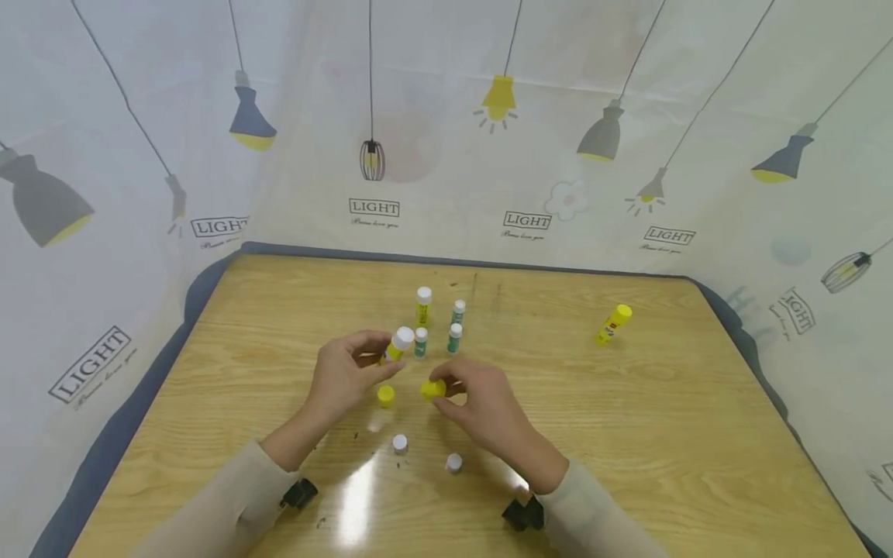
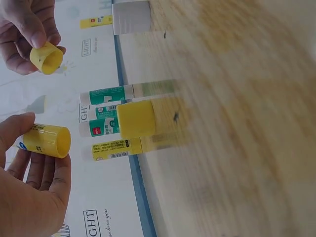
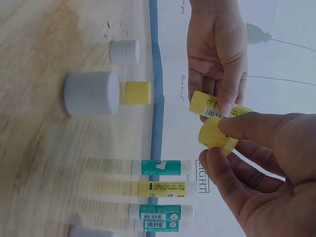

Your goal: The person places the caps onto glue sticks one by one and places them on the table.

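Fingers of your left hand (image 1: pixel 339 381) grip the yellow glue stick (image 1: pixel 393 353), slightly left of frame centre; those of your right hand (image 1: pixel 486 404) pinch a yellow cap (image 1: pixel 429 390), lower right. Best keep the stick steady, clear of the nearby green stick (image 1: pixel 421 348).

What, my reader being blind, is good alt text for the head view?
A person's left hand holds a yellow tube, the right hand pinches a yellow cap, over a wooden table. Four white-topped tubes stand beyond, a yellow one at right.
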The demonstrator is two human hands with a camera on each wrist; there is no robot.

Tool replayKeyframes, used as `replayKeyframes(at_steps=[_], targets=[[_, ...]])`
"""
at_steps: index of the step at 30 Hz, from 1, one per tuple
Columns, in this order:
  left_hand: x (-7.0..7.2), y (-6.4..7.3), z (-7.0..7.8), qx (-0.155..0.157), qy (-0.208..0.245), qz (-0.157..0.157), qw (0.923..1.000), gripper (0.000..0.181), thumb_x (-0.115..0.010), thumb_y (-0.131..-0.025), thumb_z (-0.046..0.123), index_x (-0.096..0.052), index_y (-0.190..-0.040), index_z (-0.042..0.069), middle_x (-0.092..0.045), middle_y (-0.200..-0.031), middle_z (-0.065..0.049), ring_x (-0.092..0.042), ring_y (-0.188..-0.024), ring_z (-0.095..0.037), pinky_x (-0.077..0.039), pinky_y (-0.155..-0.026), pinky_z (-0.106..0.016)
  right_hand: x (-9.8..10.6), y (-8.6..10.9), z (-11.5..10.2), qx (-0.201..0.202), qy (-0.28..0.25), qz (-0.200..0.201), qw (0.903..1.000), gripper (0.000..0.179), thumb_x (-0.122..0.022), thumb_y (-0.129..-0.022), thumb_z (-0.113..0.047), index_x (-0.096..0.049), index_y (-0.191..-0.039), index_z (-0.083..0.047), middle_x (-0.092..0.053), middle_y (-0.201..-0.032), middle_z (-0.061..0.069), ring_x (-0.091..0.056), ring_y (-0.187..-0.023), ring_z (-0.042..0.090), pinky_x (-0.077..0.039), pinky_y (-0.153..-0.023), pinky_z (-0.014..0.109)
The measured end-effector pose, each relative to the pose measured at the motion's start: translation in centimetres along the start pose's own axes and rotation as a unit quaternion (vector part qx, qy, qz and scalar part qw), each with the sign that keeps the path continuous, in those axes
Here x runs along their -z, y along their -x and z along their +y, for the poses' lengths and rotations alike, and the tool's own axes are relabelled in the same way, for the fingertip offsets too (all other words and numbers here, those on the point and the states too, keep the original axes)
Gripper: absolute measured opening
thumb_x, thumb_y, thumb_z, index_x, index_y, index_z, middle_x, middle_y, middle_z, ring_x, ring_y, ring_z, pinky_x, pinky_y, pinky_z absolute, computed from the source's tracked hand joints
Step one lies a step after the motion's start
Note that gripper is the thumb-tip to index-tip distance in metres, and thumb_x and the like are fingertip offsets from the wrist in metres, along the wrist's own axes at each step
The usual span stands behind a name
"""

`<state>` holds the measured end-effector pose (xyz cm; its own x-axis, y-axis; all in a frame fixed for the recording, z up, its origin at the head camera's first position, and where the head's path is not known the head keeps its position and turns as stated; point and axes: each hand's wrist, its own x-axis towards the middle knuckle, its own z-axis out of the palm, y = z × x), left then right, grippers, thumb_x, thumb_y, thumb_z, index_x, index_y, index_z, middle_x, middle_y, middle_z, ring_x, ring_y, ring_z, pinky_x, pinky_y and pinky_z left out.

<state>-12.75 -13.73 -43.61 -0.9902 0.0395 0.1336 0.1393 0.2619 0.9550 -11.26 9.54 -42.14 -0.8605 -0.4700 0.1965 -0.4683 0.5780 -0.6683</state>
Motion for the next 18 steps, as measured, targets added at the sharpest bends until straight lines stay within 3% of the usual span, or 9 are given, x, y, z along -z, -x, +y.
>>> replayKeyframes(at_steps=[9, 18], targets=[[0.1, 0.3, 0.3, -0.011, -0.007, -0.003, 0.9999, 0.033, -0.085, -0.083, 0.014, -0.074, -0.114, 0.006, -0.074, -0.112, -0.008, -0.068, -0.104, -0.023, -0.060, -0.094, -0.040, 0.7, 0.4, 0.3, -0.008, -0.042, 0.035, 0.9985, 0.027, -0.083, -0.083, -0.002, -0.071, -0.105, -0.011, -0.072, -0.103, -0.003, -0.069, -0.093, 0.011, -0.060, -0.078, 0.018], [-0.1, 0.5, 0.5, -0.031, -0.046, 0.005, 0.9985, 0.030, -0.086, -0.082, 0.012, -0.076, -0.110, 0.010, -0.074, -0.110, -0.003, -0.069, -0.103, -0.024, -0.060, -0.095, -0.041, 1.4, 0.5, 0.6, -0.040, -0.102, 0.060, 0.9922, 0.029, -0.084, -0.080, 0.001, -0.073, -0.105, -0.009, -0.072, -0.103, 0.002, -0.072, -0.091, 0.023, -0.064, -0.079, 0.039]])
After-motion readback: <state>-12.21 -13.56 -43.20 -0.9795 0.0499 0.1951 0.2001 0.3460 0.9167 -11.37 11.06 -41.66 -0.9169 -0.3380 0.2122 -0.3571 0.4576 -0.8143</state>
